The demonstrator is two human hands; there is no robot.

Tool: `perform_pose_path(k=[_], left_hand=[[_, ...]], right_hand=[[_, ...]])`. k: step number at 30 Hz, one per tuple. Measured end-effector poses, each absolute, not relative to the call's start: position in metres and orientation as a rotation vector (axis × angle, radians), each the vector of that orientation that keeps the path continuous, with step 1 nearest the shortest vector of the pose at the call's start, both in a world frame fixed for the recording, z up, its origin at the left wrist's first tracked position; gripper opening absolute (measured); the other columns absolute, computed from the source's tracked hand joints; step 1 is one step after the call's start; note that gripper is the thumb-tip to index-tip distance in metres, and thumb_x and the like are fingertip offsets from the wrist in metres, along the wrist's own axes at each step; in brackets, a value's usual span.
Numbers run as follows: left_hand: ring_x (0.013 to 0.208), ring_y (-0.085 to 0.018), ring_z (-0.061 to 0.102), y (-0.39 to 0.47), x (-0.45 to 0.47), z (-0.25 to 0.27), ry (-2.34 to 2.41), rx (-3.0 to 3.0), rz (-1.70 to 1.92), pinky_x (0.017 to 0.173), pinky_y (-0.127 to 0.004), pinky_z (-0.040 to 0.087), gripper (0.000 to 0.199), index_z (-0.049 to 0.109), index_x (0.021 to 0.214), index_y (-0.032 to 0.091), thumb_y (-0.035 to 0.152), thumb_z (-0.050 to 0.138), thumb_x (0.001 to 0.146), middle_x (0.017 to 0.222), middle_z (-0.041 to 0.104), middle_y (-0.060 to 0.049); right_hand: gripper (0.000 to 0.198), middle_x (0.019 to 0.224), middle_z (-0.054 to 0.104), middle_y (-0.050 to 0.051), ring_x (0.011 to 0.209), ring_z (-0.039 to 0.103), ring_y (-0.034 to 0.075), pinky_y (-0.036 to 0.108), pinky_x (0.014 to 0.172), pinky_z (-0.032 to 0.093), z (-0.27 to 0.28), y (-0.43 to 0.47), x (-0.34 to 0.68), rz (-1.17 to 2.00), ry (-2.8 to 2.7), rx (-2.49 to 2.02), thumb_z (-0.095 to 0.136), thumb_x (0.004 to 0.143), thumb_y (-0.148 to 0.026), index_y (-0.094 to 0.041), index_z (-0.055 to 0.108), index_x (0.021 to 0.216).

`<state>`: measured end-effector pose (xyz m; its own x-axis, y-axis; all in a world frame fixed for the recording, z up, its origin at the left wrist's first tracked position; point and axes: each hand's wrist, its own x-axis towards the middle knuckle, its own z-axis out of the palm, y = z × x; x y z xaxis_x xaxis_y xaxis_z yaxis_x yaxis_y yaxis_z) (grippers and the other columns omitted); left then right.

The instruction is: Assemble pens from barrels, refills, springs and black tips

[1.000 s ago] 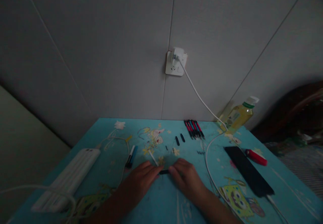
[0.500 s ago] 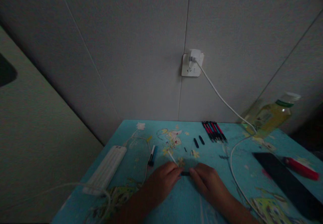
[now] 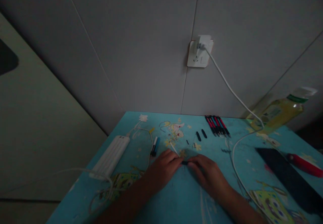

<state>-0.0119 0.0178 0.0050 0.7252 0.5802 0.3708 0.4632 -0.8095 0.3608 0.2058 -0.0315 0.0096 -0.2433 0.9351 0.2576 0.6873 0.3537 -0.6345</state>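
Note:
Both hands meet over the middle of the table (image 3: 174, 197). My left hand (image 3: 165, 166) is closed, its fingertips pinching one end of a short dark pen piece (image 3: 185, 162). At the other end my right hand (image 3: 208, 170) pinches the same piece, so only a small length shows between them. A thin white stick (image 3: 174, 149) slants out just beyond the left fingertips; whether it is held I cannot tell. Past the hands lie two black pen parts (image 3: 201, 135) and a tiny dark bit (image 3: 187, 142). A white and a blue pen piece (image 3: 155, 146) lie left of them.
Several red, blue and black pens (image 3: 217, 125) lie in a row near the wall. A white power strip (image 3: 110, 156) is at left. On the right are a tilted bottle (image 3: 280, 111), a dark strip (image 3: 287, 177), a red-handled object (image 3: 304, 165) and a cable (image 3: 233, 156) running from the wall socket (image 3: 199, 54).
The view has tilted slightly, so the table appears higher. My hands keep their pinch, and a little less of the dark pen piece shows between them.

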Motion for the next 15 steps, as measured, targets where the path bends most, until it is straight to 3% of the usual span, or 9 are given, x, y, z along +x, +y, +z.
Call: perform_pose_path(k=[6,10,12,15], left_hand=[[0.095,-0.020,0.056,0.017,-0.010,0.004,0.777,2.682,0.813,0.082,-0.034,0.051,0.026,0.061,0.122,0.017,0.021,0.053,0.098,0.098,0.064,-0.006],[0.095,-0.021,0.056,0.018,-0.012,0.006,0.768,2.758,0.884,0.084,-0.037,0.049,0.028,0.062,0.123,0.020,0.025,0.057,0.097,0.097,0.067,-0.005],[0.095,-0.022,0.056,0.020,-0.013,0.007,0.818,2.782,0.923,0.084,-0.039,0.047,0.025,0.064,0.120,0.021,0.025,0.058,0.096,0.097,0.068,-0.005],[0.095,-0.022,0.057,0.024,-0.015,0.010,0.920,2.758,0.945,0.084,-0.039,0.046,0.020,0.066,0.114,0.021,0.024,0.059,0.096,0.097,0.068,-0.004]], right_hand=[[0.038,0.069,0.065,0.003,0.064,0.062,0.018,0.030,0.067,0.043,0.001,-0.031,0.202,0.351,-2.062,-1.561,0.039,0.103,-0.035,-0.020,0.065,0.079],[0.046,0.061,0.061,0.001,0.055,0.057,0.015,0.028,0.059,0.040,0.003,-0.033,0.197,0.476,-2.005,-1.546,0.032,0.104,-0.033,-0.020,0.060,0.070],[0.045,0.063,0.063,0.001,0.057,0.058,0.016,0.027,0.060,0.042,0.009,-0.033,0.196,0.603,-1.946,-1.485,0.034,0.104,-0.034,-0.020,0.063,0.073],[0.027,0.078,0.068,0.002,0.070,0.063,0.018,0.028,0.067,0.048,0.016,-0.034,0.195,0.726,-1.892,-1.388,0.046,0.100,-0.036,-0.021,0.068,0.101]])
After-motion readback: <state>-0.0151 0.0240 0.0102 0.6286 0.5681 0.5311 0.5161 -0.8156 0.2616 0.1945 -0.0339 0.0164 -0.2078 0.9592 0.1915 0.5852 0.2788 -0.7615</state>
